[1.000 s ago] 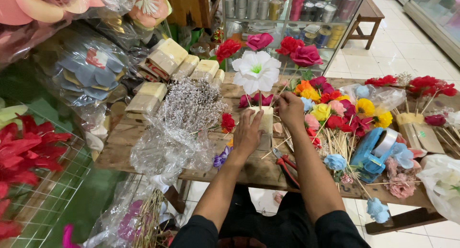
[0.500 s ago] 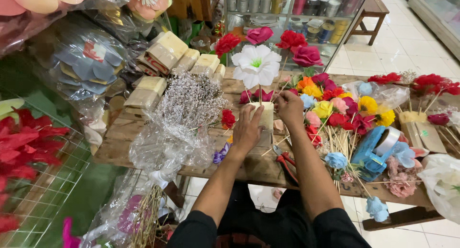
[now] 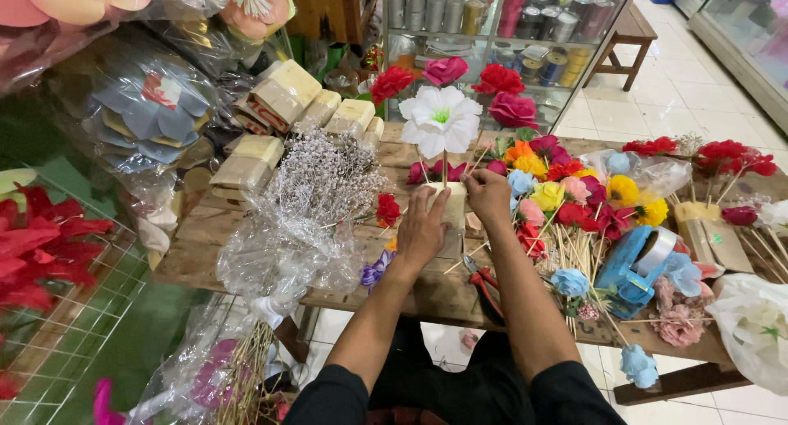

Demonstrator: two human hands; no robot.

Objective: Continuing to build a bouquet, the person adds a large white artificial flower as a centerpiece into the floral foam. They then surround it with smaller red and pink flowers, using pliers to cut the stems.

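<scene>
1. A pale foam block (image 3: 452,205) is gripped from the left side by the left hand (image 3: 421,232), fingers curled against it, on the wooden table (image 3: 205,236).
2. The thin stick of a big white paper flower (image 3: 441,119) is pinched by the right hand (image 3: 487,197) right above the block, so the flower is held upright.
3. Red-handled pliers (image 3: 484,281) are seen lying just beside the right forearm.
4. A blue tape dispenser (image 3: 632,269) is parked further right among colourful paper flowers (image 3: 574,191).

Floor (image 3: 689,97): pale glossy tiles, 2 o'clock.
Cabinet (image 3: 492,15): glass-fronted shelves (cans inside), 12 o'clock.
Bench (image 3: 628,31): wooden, 1 o'clock.
</scene>
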